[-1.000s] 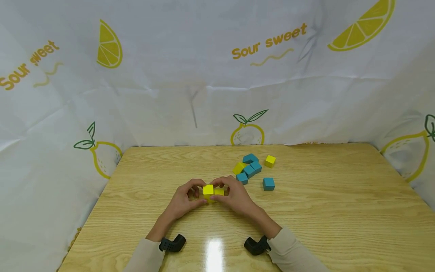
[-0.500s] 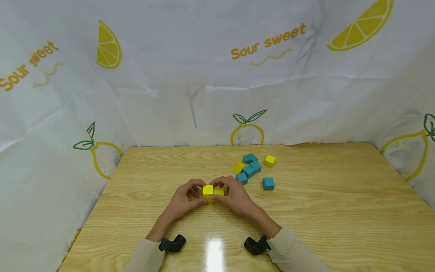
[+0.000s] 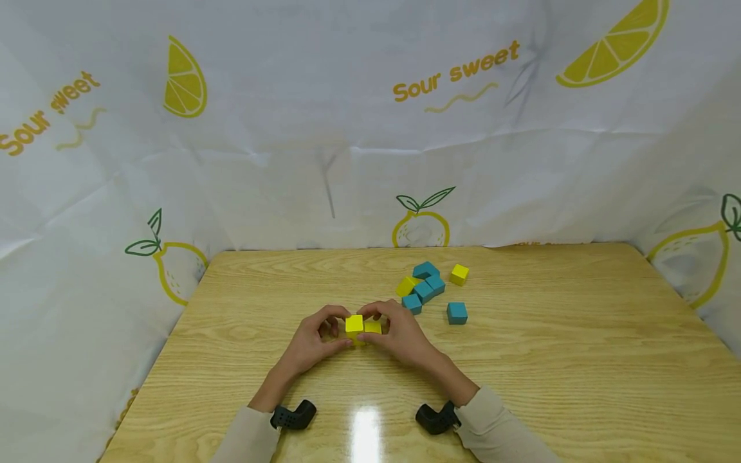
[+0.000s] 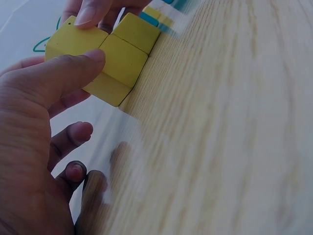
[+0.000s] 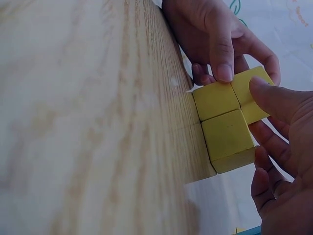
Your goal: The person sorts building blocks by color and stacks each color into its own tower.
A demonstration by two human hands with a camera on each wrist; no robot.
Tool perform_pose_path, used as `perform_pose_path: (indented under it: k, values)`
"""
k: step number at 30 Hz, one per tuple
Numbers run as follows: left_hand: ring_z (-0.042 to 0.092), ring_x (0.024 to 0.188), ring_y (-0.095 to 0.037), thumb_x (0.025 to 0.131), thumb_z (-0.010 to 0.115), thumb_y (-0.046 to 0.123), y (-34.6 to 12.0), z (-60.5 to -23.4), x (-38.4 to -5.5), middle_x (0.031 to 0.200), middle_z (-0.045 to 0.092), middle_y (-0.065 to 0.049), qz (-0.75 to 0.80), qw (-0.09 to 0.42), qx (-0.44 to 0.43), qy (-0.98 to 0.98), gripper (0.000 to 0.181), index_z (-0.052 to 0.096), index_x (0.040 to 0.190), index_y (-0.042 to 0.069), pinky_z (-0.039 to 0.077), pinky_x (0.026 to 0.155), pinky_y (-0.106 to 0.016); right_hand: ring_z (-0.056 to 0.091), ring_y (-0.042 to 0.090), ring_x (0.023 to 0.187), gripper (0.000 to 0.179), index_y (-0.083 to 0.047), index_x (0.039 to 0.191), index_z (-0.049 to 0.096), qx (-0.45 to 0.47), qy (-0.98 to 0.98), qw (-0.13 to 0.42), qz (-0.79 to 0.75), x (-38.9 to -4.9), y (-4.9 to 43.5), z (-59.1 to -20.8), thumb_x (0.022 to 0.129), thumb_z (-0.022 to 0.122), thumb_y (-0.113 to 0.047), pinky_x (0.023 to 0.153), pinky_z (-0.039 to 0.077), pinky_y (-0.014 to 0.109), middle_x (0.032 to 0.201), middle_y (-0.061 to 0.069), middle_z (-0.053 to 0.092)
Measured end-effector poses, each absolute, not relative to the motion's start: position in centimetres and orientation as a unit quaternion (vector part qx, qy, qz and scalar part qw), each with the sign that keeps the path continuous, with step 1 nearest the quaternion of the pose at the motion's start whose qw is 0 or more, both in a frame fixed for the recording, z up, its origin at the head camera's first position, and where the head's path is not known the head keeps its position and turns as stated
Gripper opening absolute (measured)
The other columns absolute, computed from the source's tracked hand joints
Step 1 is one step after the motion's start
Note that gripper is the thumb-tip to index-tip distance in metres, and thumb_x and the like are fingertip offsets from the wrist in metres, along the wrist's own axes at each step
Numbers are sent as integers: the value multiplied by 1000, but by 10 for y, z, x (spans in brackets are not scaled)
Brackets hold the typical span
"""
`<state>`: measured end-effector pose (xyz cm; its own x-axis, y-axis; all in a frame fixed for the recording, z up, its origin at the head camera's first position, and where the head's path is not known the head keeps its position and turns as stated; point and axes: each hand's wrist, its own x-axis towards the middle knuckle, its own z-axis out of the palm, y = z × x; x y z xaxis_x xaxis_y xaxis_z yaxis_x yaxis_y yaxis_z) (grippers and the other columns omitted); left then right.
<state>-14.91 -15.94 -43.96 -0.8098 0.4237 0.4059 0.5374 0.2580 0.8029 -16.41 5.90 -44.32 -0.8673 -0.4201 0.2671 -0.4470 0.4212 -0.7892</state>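
Three yellow cubes stand together between the hands: a lower cube (image 5: 215, 100), an upper cube (image 3: 354, 323) on top of it, and a side cube (image 5: 227, 137) on the table against the lower one's right. My left hand (image 3: 311, 339) pinches the lower cube from the left, its thumb tip close under the seam in the left wrist view. With thumb and fingers, my right hand (image 3: 402, 331) holds the upper cube (image 4: 73, 41). The far faces of the cubes and some fingers behind them are hidden.
Behind the right hand lie several blue blocks (image 3: 424, 291), with a yellow block (image 3: 407, 286) among them. A blue cube (image 3: 457, 313) and a yellow cube (image 3: 460, 274) sit apart to the right. A white printed cloth (image 3: 289, 193) hangs behind the wooden table (image 3: 550, 354).
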Motion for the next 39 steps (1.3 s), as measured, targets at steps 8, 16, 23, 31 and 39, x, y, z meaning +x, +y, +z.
perform_pose_path:
  k: [8,16,23,31,39]
  values:
    - [50,68,-38,78,76,-4,-159,-438,-148,81,56,-22,-522,54,-299,-797,40,58,113,3,42,57,-42,50,15,91,38,-16,116,66,268,-838,8,475,-165,63,-440,82,76,-30,71,44,32,104,-4,61]
    - [50,69,-39,78,77,-3,-159,-437,-148,80,56,-23,-523,52,-297,-798,40,58,112,2,43,57,-43,52,18,93,41,-11,119,64,274,-827,7,491,-168,70,-433,83,75,-27,75,43,35,109,-1,64]
    - [50,69,-39,78,76,-3,-159,-438,-148,83,57,-23,-525,51,-298,-795,40,58,112,2,42,57,-43,54,21,94,36,-12,117,64,257,-825,23,503,-173,79,-428,85,74,-27,76,43,38,110,1,65]
    - [50,68,-38,77,76,-4,-158,-439,-149,82,56,-23,-526,58,-308,-791,40,58,113,2,42,56,-43,54,27,94,37,-13,118,63,220,-823,50,522,-182,98,-422,87,72,-29,73,42,36,111,1,64]
    - [49,68,-37,77,77,-4,-161,-450,-153,81,56,-23,-523,59,-307,-793,42,58,114,3,41,56,-42,54,26,91,33,-10,118,63,188,-823,88,529,-192,122,-415,87,72,-19,72,42,32,110,10,64]
